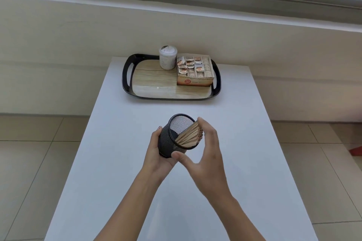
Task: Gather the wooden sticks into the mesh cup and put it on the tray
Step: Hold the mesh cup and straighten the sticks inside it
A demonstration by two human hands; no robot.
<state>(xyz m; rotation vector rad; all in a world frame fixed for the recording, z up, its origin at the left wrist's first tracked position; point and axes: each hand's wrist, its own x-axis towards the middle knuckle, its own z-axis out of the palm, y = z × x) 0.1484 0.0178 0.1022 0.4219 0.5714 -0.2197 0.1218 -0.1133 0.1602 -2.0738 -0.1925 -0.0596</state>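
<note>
My left hand (157,150) grips a black mesh cup (172,139), held tilted above the white table (137,182) with its mouth facing up and to the right. A bundle of wooden sticks (191,136) lies inside, leaning on the cup's right rim with the ends poking out. My right hand (203,148) cups the stick ends, thumb below the rim and fingers beside the tips. A black tray (125,76) with a wood-pattern floor sits at the table's far end.
On the tray stand a white lidded jar (167,60) at the back and an open cardboard box of sachets (195,70) on the right. The tray's left and front floor is bare. A beige wall rises behind the table; tiled floor surrounds it.
</note>
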